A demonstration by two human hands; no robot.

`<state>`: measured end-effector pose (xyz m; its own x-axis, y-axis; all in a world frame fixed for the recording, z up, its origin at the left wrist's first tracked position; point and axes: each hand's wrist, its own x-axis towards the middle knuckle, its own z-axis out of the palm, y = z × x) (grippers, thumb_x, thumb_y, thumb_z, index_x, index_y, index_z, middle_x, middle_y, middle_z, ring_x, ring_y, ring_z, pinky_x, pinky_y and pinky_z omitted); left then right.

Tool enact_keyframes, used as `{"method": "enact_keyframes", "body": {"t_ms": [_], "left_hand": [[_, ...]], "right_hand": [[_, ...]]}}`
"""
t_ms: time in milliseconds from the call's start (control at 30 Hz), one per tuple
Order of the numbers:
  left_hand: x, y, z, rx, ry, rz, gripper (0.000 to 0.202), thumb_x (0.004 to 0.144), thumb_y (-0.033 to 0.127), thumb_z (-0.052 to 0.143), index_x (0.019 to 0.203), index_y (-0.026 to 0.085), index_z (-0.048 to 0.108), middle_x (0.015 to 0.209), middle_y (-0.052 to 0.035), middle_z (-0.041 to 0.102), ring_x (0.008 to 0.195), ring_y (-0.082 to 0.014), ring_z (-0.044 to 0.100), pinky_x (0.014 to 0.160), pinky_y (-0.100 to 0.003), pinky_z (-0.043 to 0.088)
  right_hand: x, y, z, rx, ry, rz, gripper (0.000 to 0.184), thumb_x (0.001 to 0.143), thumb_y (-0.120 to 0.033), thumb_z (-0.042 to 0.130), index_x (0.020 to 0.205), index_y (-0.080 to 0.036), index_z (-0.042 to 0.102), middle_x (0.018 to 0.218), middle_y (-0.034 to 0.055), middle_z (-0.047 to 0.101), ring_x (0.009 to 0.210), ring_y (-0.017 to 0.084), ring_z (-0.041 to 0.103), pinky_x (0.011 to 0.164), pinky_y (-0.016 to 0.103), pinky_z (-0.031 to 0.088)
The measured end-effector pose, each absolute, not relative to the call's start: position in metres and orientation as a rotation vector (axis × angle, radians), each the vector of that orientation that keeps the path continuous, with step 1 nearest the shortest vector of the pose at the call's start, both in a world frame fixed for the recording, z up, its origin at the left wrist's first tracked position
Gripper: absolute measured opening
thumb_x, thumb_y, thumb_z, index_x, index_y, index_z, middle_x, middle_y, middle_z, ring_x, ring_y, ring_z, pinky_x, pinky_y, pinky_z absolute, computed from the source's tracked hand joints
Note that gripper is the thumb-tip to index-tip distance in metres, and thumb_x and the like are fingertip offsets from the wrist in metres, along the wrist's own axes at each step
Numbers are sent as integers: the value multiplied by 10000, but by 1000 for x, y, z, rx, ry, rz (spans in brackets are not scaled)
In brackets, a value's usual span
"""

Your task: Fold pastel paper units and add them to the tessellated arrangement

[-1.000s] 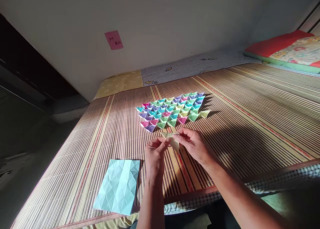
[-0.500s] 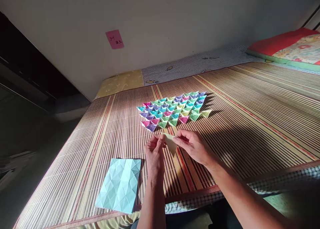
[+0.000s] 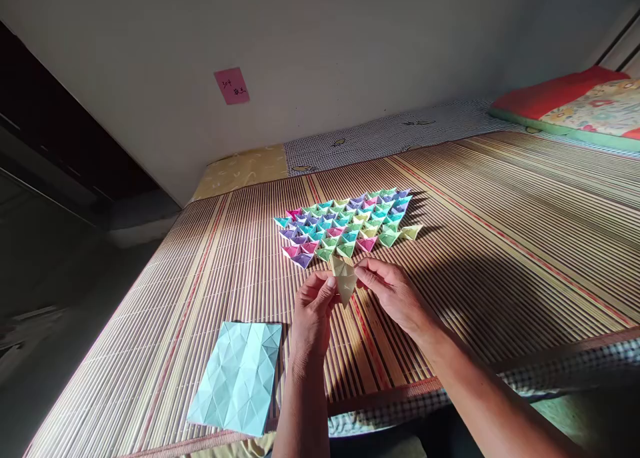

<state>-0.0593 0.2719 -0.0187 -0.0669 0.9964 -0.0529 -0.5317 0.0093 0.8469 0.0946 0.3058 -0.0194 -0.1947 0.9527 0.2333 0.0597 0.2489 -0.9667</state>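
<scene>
Head view, forward and down, of the two hands at work on a small paper (image 3: 345, 286) above a striped mat (image 3: 500, 211). The paper, pale yellow and creased, was held off the mat, just on the near side of the boats (image 3: 347, 225) and pointing downward at its lower tip. The left hand (image 3: 314, 305) pinched its left edge between thumb and fingers, the thumb lying on the near face. The right hand (image 3: 393, 291) had its thumb and fingertips drawn together at the right edge; whether they gripped or merely touched could not be told.

Half a second earlier the paper had shown a broad, nearly plain face, with the right thumb laid over it; it now presented a narrower, kite-like face with flaps and fold lines, and the right thumb had slid clear of it. By inference, the piece was being turned or refolded, and shaping was incomplete, since it did not match the finished boats.

The boats, multicoloured, stood in close rows, a yellow one at the right end of the near side. A creased blue sheet (image 3: 237, 378) lay to the left of the left forearm.
</scene>
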Motion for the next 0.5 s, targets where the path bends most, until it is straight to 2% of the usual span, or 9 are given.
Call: {"method": "enact_keyframes", "body": {"t_ms": [167,333,500], "left_hand": [[-58,270,-20,706,836,1449,258,765,400,854,818,177,737,769,-18,701,653,-125,610,631,-240,444],[-55,269,-18,673,768,1406,267,797,426,823,864,184,732,823,-48,762,709,-183,712,679,-286,506],[-53,271,-22,612,737,1402,278,792,432,825,844,179,722,837,-57,778,727,-205,746,704,-306,543]], "right_hand": [[92,305,-17,-966,-1474,1165,333,915,-498,622,795,-190,671,750,14,646,708,171,575,688,279,482],[92,303,-13,-932,-1470,1224,379,902,-540,661,749,-194,655,689,-1,607,657,158,568,647,271,502],[91,304,-16,-881,-1407,1347,382,882,-546,699,746,-194,640,684,-12,600,616,141,580,624,268,533]]}}
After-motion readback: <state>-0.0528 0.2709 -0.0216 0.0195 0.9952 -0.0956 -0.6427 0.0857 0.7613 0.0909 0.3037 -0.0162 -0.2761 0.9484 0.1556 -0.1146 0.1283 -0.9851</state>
